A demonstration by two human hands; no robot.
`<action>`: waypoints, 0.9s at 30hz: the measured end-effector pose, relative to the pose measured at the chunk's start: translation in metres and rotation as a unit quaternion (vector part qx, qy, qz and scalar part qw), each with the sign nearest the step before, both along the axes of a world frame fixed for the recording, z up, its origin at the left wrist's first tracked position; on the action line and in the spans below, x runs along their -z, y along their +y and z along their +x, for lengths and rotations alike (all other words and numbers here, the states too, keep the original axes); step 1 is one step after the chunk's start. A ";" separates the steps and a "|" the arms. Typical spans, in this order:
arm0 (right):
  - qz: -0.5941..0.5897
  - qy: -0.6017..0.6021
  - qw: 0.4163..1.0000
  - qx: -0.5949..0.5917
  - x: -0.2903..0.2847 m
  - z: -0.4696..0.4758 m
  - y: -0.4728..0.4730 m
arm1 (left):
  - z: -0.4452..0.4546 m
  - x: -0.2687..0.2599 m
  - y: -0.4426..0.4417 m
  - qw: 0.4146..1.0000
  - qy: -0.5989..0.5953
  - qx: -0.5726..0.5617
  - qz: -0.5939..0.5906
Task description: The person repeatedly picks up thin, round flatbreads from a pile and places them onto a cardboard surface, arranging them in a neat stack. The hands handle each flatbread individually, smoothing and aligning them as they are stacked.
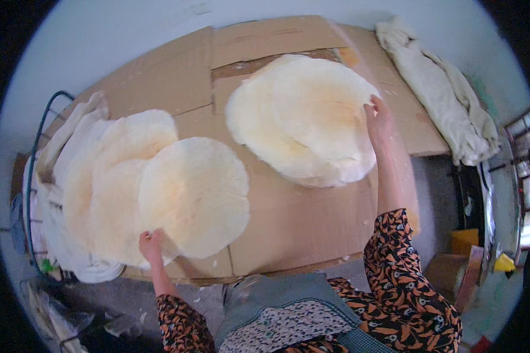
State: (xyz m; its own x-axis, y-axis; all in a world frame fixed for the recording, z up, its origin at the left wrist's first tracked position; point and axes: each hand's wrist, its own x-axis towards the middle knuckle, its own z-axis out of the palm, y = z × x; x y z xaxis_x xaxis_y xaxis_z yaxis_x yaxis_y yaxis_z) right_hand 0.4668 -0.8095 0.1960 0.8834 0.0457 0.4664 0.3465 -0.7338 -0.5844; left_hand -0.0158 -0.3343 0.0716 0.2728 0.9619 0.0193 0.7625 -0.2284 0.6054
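Note:
Two groups of thin, round, pale flatbreads with browned middles lie before me. My right hand (380, 118) pinches the right edge of the top flatbread (327, 110) on the far stack, whose lower right edge is blurred. In the near left group, several flatbreads overlap like shingles. My left hand (151, 247) is at the lower left edge of the foremost flatbread (198, 194), its fingers curled. Whether those fingertips grip an edge cannot be made out. Beneath my left hand lies another flatbread (119, 207), partly covered.
Cardboard sheets (291, 225) cover the raised platform. Folded off-white cloth (433, 92) lies along its right end. White cloth (81, 132) is bunched beside a dark metal rail (37, 145) at the left. A pale wall (137, 31) bounds the back.

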 end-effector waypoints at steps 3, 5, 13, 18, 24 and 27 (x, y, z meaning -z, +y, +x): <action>0.050 0.201 0.958 -0.197 -0.010 -0.043 0.095 | 0.024 -0.025 -0.010 0.997 -0.026 0.042 -0.053; 0.105 0.170 0.888 -0.413 -0.002 -0.086 0.171 | 0.053 -0.052 -0.038 0.986 -0.074 0.141 0.042; -0.140 0.302 0.804 -0.492 -0.006 -0.164 0.369 | 0.158 -0.154 -0.150 0.934 -0.008 0.358 0.011; 0.206 0.263 0.835 -0.437 -0.081 -0.042 0.276 | 0.128 -0.170 -0.112 0.923 -0.246 0.267 -0.130; 0.498 0.222 0.782 -0.302 -0.077 0.062 0.109 | 0.072 -0.119 -0.100 0.942 -0.218 0.165 -0.195; 0.488 0.182 0.853 -0.021 -0.034 0.073 0.052 | 0.024 -0.081 -0.078 0.951 -0.213 0.120 -0.189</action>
